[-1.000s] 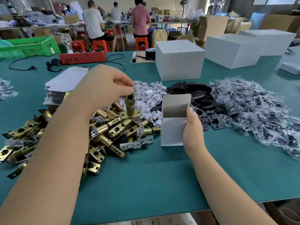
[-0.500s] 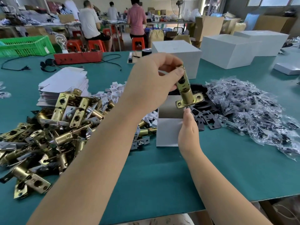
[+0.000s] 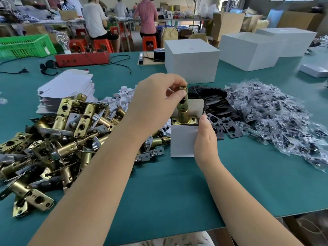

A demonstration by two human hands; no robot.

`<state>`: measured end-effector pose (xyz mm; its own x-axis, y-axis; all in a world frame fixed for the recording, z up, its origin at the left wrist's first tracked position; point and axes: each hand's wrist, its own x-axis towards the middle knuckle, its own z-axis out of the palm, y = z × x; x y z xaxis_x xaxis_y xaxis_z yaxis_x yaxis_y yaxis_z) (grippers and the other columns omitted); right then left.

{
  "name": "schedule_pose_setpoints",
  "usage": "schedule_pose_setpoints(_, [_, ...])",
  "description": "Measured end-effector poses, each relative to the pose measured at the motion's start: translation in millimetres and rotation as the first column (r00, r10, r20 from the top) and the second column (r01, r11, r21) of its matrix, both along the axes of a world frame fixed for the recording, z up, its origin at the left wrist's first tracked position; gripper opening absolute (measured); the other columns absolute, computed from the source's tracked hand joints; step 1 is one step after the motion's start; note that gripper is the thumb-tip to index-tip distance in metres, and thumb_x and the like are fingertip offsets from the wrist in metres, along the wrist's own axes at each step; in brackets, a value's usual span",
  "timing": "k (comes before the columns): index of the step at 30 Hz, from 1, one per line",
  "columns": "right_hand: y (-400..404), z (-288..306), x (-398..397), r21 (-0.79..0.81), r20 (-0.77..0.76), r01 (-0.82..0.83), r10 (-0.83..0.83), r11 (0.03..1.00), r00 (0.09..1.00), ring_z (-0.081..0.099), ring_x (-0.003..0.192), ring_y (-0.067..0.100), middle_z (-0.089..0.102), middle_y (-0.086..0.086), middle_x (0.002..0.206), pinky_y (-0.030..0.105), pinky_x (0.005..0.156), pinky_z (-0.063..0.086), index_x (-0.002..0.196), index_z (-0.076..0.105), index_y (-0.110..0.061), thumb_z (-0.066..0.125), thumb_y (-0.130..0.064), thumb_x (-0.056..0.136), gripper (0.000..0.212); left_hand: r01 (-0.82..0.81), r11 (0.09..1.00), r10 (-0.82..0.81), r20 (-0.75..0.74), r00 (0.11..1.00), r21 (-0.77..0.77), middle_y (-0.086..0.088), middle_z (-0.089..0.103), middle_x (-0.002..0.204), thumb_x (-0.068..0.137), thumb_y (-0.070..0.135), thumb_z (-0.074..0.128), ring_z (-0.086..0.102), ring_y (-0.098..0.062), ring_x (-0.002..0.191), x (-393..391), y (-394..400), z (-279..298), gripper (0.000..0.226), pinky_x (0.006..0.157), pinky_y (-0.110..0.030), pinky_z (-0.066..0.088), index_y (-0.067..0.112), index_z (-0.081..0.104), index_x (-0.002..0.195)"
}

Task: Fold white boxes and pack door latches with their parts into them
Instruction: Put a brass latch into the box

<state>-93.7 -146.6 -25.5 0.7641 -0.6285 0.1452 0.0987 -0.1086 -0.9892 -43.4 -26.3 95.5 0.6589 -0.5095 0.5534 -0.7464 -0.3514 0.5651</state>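
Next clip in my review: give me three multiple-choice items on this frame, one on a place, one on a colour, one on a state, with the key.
1. Where does the pile of brass latches lie relative to the small white box?
A. To its left
B. To its right
C. Behind it

2. What colour is the table mat?
A. Red
B. Teal
C. Grey

3. How is the held latch placed?
A. Flat on the mat
B. Fully inside, flap closed
C. Upright, plate end entering the open box

Key: 1 A, the pile spreads left of the box. 2 B, teal shows between the arms. 3 C, the left hand pinches its top while the right hand steadies the box.
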Motion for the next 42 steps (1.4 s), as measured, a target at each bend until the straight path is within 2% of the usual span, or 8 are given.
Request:
schedule_pose_setpoints(6, [0,0,0,0.011,0.052,-0.007,0.006,1.0,0.999,0.048,0.068,-0.016,0.053,-0.017,0.082,0.001,0.063,0.037,0.086,0.057,-0.031,0.026,-0.059,0.086,0.041,-0.07,0.946,-0.006,0.234,0.972,0.318,-0.003,0.049,0.13,0.094,0.028,0.061,0.038,-0.021,0.124,-3,-11,-21,0.016,0.101,-0.031,0.03,0.021,0.071,0.105])
schedule_pose_setpoints(15, [3,0,0,0.003,0.08,-0.005,0.005,1.0,0.997,0.046,0.079,0.026,0.051,0.025,0.093,0.033,0.073,0.036,0.105,0.051,0.001,0.028,-0.059,0.086,0.067,-0.038,0.823,-0.043,0.13,0.991,0.566,-0.001,0.034,0.147,0.1,0.035,0.049,0.027,-0.024,0.134,2,-10,-29,0.026,0.107,-0.041,0.029,0.025,0.069,0.112])
schedule_pose_setpoints(18, [3,1,0,0.002,0.072,-0.019,0.018,1.0,0.997,0.051,0.091,0.034,0.054,0.027,0.11,0.037,0.078,0.042,0.1,0.054,-0.008,0.028,-0.059,0.086,0.059,-0.04,0.797,-0.043,0.123,0.991,0.603,0.0,0.029,0.153,0.101,0.036,0.045,0.024,-0.024,0.136,3,-11,-29,0.029,0.107,-0.042,0.029,0.026,0.068,0.117])
schedule_pose_setpoints(23, [2,0,0,-0.01,0.074,-0.026,0.026,1.0,0.997,0.051,0.091,0.028,0.054,0.024,0.111,0.03,0.074,0.041,0.099,0.055,-0.008,0.027,-0.059,0.087,0.06,0.039,0.97,-0.04,-0.002,0.999,0.239,0.005,0.042,0.142,0.093,0.033,0.06,0.035,-0.009,0.131,1,-3,-45,0.03,0.098,-0.018,0.026,0.026,0.063,0.122])
schedule_pose_setpoints(30, [1,-2,1,0.02,0.102,-0.047,0.045,0.999,0.994,0.054,0.094,0.029,0.057,0.02,0.106,0.032,0.078,0.045,0.1,0.055,-0.012,0.029,-0.057,0.089,0.053,0.127,0.991,-0.129,-0.376,0.918,-0.029,0.021,0.053,0.117,0.084,0.027,0.075,0.057,0.006,0.096,-3,11,-83,0.057,0.084,-0.011,0.048,0.045,0.043,0.128])
schedule_pose_setpoints(33, [2,-1,0,0.017,0.114,-0.069,0.066,0.997,0.991,0.054,0.082,0.023,0.059,0.017,0.096,0.033,0.076,0.045,0.094,0.056,-0.011,0.031,-0.056,0.088,0.051,0.089,0.995,-0.097,-0.347,0.933,-0.04,0.012,0.06,0.117,0.083,0.021,0.077,0.06,0.006,0.094,-3,10,-93,0.065,0.082,-0.009,0.048,0.056,0.038,0.121])
schedule_pose_setpoints(40, [-5,0,1,0.106,0.137,-0.065,0.05,0.992,0.989,0.062,0.092,-0.004,0.07,-0.019,0.094,0.01,0.076,0.045,0.1,0.065,-0.03,0.034,-0.054,0.086,0.041,0.054,0.996,-0.069,-0.225,0.972,-0.073,0.05,0.045,0.104,0.08,0.025,0.08,0.055,0.013,0.092,-9,10,-103,0.064,0.078,-0.001,0.042,0.058,0.038,0.114])
schedule_pose_setpoints(42, [-4,1,2,0.134,0.131,-0.077,0.059,0.988,0.99,0.063,0.094,0.004,0.071,-0.013,0.095,0.022,0.084,0.048,0.099,0.066,-0.028,0.037,-0.052,0.085,0.04,0.048,0.996,-0.062,-0.211,0.975,-0.071,0.047,0.047,0.101,0.08,0.028,0.08,0.055,0.011,0.093,-9,10,-104,0.067,0.078,-0.006,0.045,0.06,0.034,0.116])
